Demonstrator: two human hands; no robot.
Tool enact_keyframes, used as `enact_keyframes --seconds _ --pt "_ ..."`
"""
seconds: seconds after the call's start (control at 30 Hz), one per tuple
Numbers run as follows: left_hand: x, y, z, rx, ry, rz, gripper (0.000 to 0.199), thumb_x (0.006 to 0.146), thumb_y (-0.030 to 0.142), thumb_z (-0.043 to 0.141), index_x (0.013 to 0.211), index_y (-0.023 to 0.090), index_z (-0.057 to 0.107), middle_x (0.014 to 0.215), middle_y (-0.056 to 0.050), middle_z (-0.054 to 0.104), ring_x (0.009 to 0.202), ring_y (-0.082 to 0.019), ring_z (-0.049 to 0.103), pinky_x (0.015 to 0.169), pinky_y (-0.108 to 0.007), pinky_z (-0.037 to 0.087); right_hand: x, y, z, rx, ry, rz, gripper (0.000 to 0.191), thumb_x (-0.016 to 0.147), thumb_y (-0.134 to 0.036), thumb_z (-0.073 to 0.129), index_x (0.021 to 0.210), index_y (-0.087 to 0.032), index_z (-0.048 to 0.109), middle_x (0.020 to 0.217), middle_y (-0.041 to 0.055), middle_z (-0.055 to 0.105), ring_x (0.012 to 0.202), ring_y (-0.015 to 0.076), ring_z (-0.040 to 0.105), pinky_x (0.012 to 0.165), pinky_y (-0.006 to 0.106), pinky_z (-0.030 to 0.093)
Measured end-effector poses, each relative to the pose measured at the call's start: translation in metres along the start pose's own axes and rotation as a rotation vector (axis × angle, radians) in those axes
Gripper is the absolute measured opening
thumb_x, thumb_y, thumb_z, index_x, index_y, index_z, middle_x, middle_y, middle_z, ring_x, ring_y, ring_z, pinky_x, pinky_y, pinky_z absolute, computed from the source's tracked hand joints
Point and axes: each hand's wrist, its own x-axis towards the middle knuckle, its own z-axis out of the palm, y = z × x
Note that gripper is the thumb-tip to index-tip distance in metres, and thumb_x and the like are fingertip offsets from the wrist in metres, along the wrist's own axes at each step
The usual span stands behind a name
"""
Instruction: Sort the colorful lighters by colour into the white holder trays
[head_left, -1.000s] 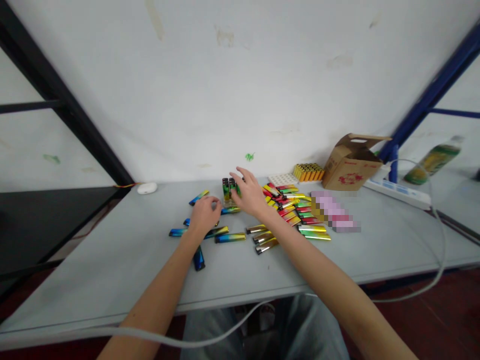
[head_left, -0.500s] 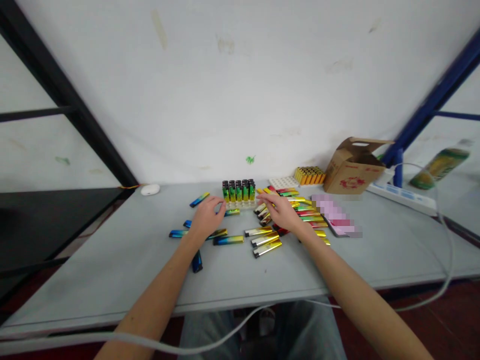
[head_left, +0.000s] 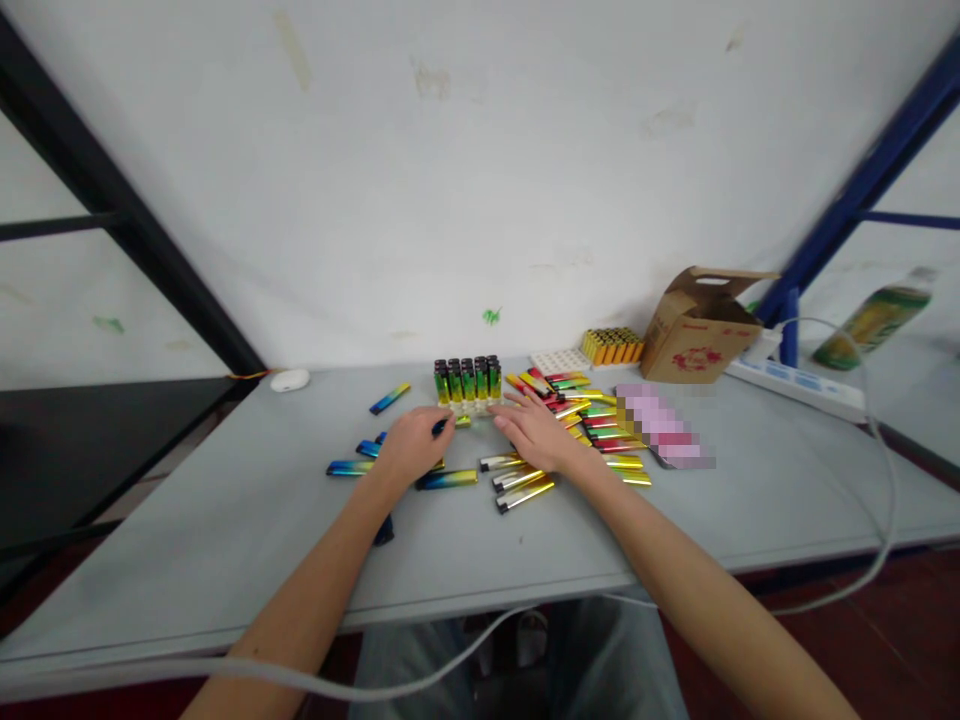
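My left hand (head_left: 416,442) is curled, thumb and fingers closing on a blue-and-yellow lighter (head_left: 463,422) in front of a clear tray (head_left: 474,407). Green-and-yellow lighters with black tops (head_left: 468,382) stand upright in rows in that tray. My right hand (head_left: 534,432) lies palm down with its fingers spread, fingertips by the tray's right front corner. It partly covers silver-and-gold lighters (head_left: 525,496). More blue-and-yellow lighters (head_left: 447,479) are scattered around my left hand, some partly hidden under it.
Red, green and gold lighters (head_left: 611,432) lie loosely right of my right hand. Behind them are a white holed tray (head_left: 559,361) and a block of yellow-orange lighters (head_left: 612,346). A cardboard box (head_left: 697,340), a pink blurred item (head_left: 664,425) and a power strip (head_left: 799,387) are farther right.
My left hand has lowered slightly and closed on the lighter in front of the tray. My right hand has moved left and down, its fingers flattening. The view has shifted a little.
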Motion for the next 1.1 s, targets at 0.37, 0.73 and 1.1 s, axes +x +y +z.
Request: enact_keyframes --seconds 0.37,0.73,1.1 --pt "0.0 -0.002 0.0 0.028 -0.016 -0.003 0.036 0.086 0.038 0.051 0.109 0.018 0.07 0.114 -0.011 0.071 0.103 -0.028 0.067 0.093 -0.038 0.051 0.002 -0.001 0.008 -0.058 -0.022 0.007 0.048 0.101 -0.044 0.029 0.13 -0.019 0.058 0.133 0.0086 0.061 0.138 0.0277 0.039 0.116 0.053 0.023" --pt "0.0 0.0 0.005 -0.019 -0.067 -0.015 0.041 0.089 0.036 0.047 0.121 0.016 0.063 0.127 -0.012 0.064 0.117 -0.027 0.061 0.104 -0.039 0.044 0.004 0.008 0.016 -0.08 -0.005 0.048 0.051 0.099 -0.046 0.032 0.134 -0.016 0.054 0.139 0.011 0.055 0.146 0.0293 0.023 0.118 0.053 0.021" --pt "0.001 -0.004 0.006 -0.028 -0.091 0.0 0.042 0.09 0.036 0.047 0.124 0.016 0.061 0.131 -0.012 0.062 0.12 -0.027 0.058 0.105 -0.04 0.042 0.005 0.01 0.003 0.045 0.014 -0.028 0.051 0.103 -0.035 0.019 0.121 -0.015 0.063 0.128 0.0101 0.063 0.132 0.0221 0.047 0.118 0.048 0.025"
